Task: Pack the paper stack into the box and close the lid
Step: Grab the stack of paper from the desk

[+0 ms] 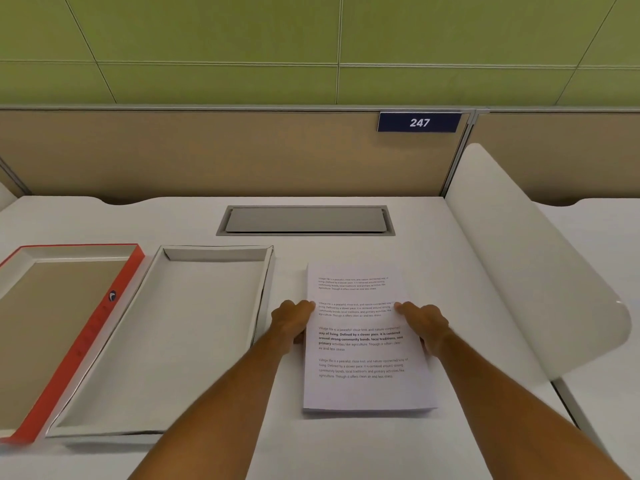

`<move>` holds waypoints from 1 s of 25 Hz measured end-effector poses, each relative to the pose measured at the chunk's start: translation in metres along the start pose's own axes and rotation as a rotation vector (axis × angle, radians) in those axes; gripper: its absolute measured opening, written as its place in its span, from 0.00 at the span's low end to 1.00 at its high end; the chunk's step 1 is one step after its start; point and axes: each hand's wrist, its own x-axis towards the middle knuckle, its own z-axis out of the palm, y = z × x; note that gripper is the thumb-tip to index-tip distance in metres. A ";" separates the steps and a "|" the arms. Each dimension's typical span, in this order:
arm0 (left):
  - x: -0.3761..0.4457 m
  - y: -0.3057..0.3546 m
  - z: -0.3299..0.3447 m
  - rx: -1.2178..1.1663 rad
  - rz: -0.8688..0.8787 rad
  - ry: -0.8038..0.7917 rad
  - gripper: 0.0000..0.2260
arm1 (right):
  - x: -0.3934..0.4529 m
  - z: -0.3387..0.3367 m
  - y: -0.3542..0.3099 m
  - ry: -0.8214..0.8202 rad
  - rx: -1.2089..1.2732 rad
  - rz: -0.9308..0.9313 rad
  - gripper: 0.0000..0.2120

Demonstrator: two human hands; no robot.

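A stack of printed white paper [363, 386] lies flat on the white desk, right of centre. My left hand [292, 322] grips the stack's left edge and my right hand [424, 325] grips its right edge, thumbs resting on the top sheet. Left of the stack stands the open white box [138, 368], with nothing inside it. Its lid [100, 327], orange-red on the outside, lies upside down at the far left, touching the box.
A grey cable hatch [304, 220] is set into the desk behind the paper. A curved white divider [540, 271] rises along the desk's right side. A beige partition with a number plate [419, 122] closes off the back.
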 end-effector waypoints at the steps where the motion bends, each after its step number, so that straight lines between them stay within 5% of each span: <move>1: 0.001 0.002 0.000 -0.046 -0.024 -0.026 0.13 | 0.002 0.000 0.000 -0.039 0.028 0.006 0.30; 13: 0.002 0.009 0.009 0.130 0.111 0.005 0.09 | 0.003 -0.011 -0.005 -0.166 0.195 -0.025 0.16; 21: 0.015 0.001 -0.002 -0.057 0.044 -0.043 0.07 | 0.016 -0.019 0.003 -0.180 0.225 -0.020 0.04; 25: 0.011 0.009 -0.006 -0.132 0.032 -0.140 0.04 | 0.020 -0.015 0.002 -0.163 0.163 -0.096 0.07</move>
